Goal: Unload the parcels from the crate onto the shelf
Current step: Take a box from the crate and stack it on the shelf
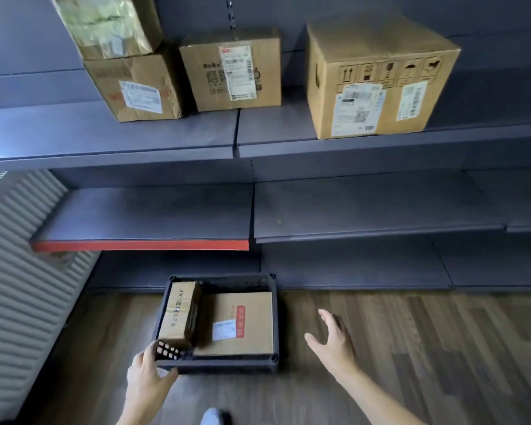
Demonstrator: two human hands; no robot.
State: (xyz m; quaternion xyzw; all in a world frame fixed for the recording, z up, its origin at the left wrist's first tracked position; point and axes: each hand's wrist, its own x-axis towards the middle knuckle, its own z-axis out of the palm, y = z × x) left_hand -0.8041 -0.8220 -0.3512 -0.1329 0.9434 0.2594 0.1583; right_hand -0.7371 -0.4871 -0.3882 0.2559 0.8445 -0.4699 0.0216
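Note:
A dark plastic crate sits on the wooden floor in front of the shelving. Inside it a narrow cardboard parcel stands on edge at the left, and a flat parcel with a red stripe and white label lies at the right. My left hand is at the crate's near left corner, fingers curled against its wall. My right hand hovers open over the floor, to the right of the crate and apart from it.
On the upper shelf stand several cardboard boxes: a stacked pair at the left, one in the middle, a large one at the right. The middle shelf has a red-edged board. A ribbed grey panel is at the left.

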